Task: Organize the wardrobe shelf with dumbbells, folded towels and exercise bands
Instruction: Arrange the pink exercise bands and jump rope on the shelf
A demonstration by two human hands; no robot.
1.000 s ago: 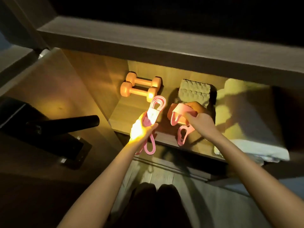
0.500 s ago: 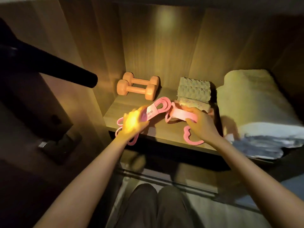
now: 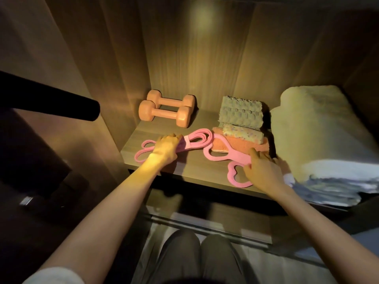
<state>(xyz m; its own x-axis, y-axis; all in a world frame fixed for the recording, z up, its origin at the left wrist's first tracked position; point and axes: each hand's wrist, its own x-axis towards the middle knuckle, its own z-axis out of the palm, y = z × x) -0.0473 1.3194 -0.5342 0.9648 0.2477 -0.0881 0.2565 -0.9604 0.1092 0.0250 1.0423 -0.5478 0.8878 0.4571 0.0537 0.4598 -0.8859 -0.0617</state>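
Observation:
Two orange dumbbells (image 3: 164, 114) lie side by side at the back left of the wooden shelf (image 3: 184, 168). My left hand (image 3: 166, 147) grips a bundled pink exercise band (image 3: 198, 138) that lies on the shelf, its loops spreading out to the left. My right hand (image 3: 264, 169) rests with fairly straight fingers on a second pink band (image 3: 221, 155), which lies flat near the front edge, one end lapping onto the towel stack. Small folded towels (image 3: 241, 111) are stacked behind it, green over speckled over orange.
A large folded cream towel (image 3: 313, 128) sits on grey-white folded cloths (image 3: 338, 187) at the shelf's right. A black bar (image 3: 51, 99) juts in from the left. The wardrobe's side wall (image 3: 114, 78) stands close by the dumbbells. My knees (image 3: 196, 255) are below.
Both bands have come down from the air onto the shelf. My left hand moved left and lower with its band; my right hand slid toward the front right and flattened.

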